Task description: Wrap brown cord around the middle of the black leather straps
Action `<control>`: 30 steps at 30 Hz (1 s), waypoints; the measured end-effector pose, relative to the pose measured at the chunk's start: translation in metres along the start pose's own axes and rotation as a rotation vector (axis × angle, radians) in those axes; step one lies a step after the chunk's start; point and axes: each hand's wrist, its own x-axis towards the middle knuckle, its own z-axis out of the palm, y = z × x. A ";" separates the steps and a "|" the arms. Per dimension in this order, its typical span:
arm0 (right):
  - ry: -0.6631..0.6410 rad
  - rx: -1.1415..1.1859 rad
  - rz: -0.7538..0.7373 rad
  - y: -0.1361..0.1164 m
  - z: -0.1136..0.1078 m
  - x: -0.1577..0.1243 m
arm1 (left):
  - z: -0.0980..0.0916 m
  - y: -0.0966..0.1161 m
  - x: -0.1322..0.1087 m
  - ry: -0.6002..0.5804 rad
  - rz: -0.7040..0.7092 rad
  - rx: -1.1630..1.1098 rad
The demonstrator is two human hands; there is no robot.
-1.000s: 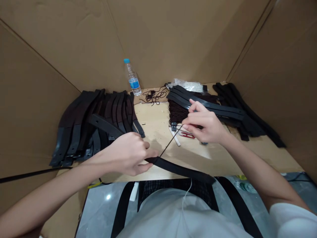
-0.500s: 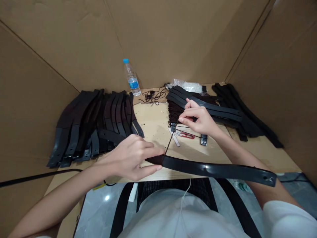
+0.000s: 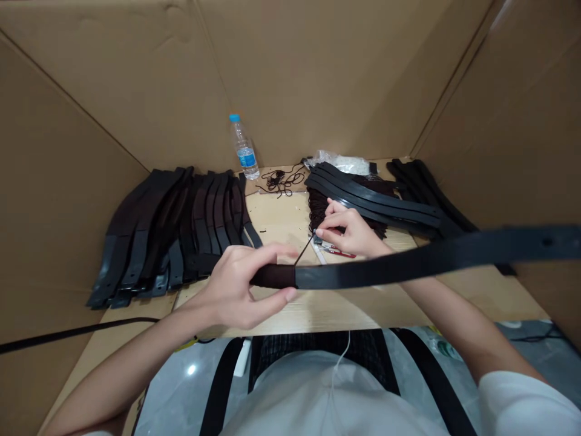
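Observation:
A long, curved black strip (image 3: 385, 268) lies across in front of me, raised over the table edge. Part of it is wrapped in dark brown cord, and my left hand (image 3: 240, 287) grips it at this wrapped section (image 3: 276, 276), thumb below and the index finger lifted a little above. From the end of the wrapping a taut length of cord (image 3: 304, 249) runs up to my right hand (image 3: 349, 231), whose thumb and index finger pinch it. The strip's left end passes behind my left hand. Red-handled snips (image 3: 339, 252) are partly hidden below my right hand.
Many wrapped strips (image 3: 140, 236) are piled at the left. Bare black strips (image 3: 376, 203) rest on a brown cord bundle (image 3: 318, 203), with others (image 3: 436, 188) farther right. A water bottle (image 3: 246, 154), loose cord (image 3: 282, 180) and a plastic bag (image 3: 345, 162) sit near the cardboard wall (image 3: 318, 72).
The strip has rolled, and its right end has swung upward. My right hand has come down and slightly left with the cord. My left index finger has risen off the strip.

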 end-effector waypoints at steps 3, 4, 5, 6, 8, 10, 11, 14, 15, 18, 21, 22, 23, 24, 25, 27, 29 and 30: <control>-0.096 0.059 0.034 0.001 0.010 -0.001 | -0.002 0.003 0.005 0.049 -0.098 -0.123; -0.110 0.078 0.041 0.001 0.013 -0.002 | -0.003 0.003 0.007 0.071 -0.111 -0.164; -0.119 0.097 0.046 -0.001 0.015 -0.002 | -0.005 0.003 0.009 0.102 -0.125 -0.202; -0.124 0.112 0.046 -0.003 0.016 -0.003 | -0.006 0.001 0.011 0.139 -0.148 -0.242; -0.137 0.132 0.021 -0.011 0.016 -0.006 | -0.010 -0.003 0.014 0.217 -0.215 -0.332; -0.152 0.153 -0.023 -0.022 0.013 -0.010 | -0.013 -0.010 0.018 0.281 -0.296 -0.409; -0.151 0.162 -0.035 -0.028 0.011 -0.013 | -0.014 -0.014 0.020 0.303 -0.333 -0.431; -0.146 0.163 -0.023 -0.041 0.005 -0.019 | -0.015 -0.026 0.026 0.345 -0.400 -0.417; -0.156 0.146 -0.014 -0.044 0.004 -0.021 | -0.015 -0.030 0.027 0.351 -0.414 -0.381; -0.181 0.077 0.024 -0.044 -0.001 -0.028 | -0.012 -0.040 0.029 0.355 -0.434 -0.193; -0.143 0.022 0.036 -0.041 -0.006 -0.036 | -0.010 -0.046 0.028 0.292 -0.478 0.093; -0.119 0.006 0.031 -0.040 -0.007 -0.040 | -0.009 -0.046 0.027 0.243 -0.504 0.190; -0.095 -0.008 0.026 -0.039 -0.009 -0.043 | -0.008 -0.045 0.027 0.186 -0.530 0.280; -0.073 -0.021 0.021 -0.039 -0.010 -0.047 | -0.006 -0.044 0.027 0.125 -0.550 0.361; -0.054 -0.033 0.018 -0.038 -0.011 -0.050 | -0.004 -0.043 0.027 0.068 -0.559 0.434; -0.018 -0.071 0.005 -0.037 -0.012 -0.056 | 0.000 -0.039 0.028 -0.018 -0.540 0.569; 0.025 -0.125 -0.013 -0.035 -0.013 -0.060 | 0.005 -0.035 0.028 -0.084 -0.492 0.685; 0.047 -0.155 -0.021 -0.034 -0.014 -0.062 | 0.007 -0.034 0.028 -0.118 -0.460 0.732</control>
